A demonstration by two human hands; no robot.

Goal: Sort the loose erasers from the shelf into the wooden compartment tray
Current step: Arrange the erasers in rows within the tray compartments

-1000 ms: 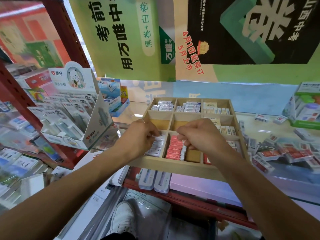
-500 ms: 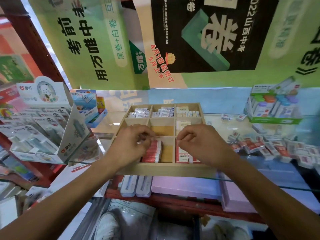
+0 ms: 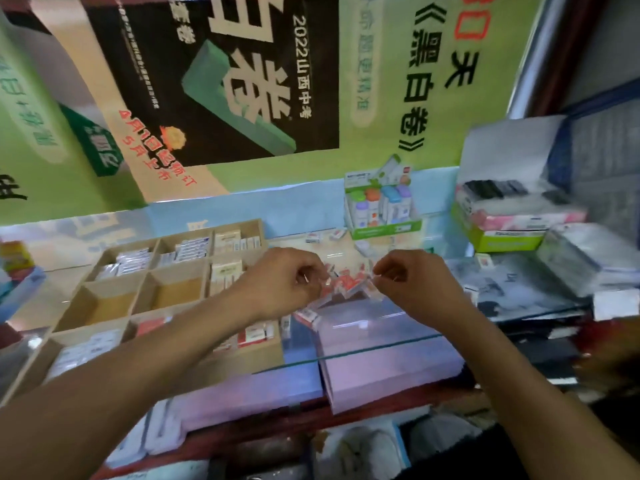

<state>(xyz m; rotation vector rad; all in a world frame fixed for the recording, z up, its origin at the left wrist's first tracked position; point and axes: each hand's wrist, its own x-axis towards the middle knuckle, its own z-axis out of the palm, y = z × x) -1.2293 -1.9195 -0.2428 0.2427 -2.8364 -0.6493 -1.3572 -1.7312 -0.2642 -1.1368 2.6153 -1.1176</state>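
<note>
Both hands, left [image 3: 287, 282] and right [image 3: 412, 285], curl their fingers around loose erasers [image 3: 346, 284] on the glass shelf [image 3: 381, 337], right of the wooden tray [image 3: 114, 303]; a green box [image 3: 382, 206] stands behind.

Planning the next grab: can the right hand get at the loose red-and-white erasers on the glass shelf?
Probably yes: the right hand hangs beside the loose erasers, nothing between them.
</note>
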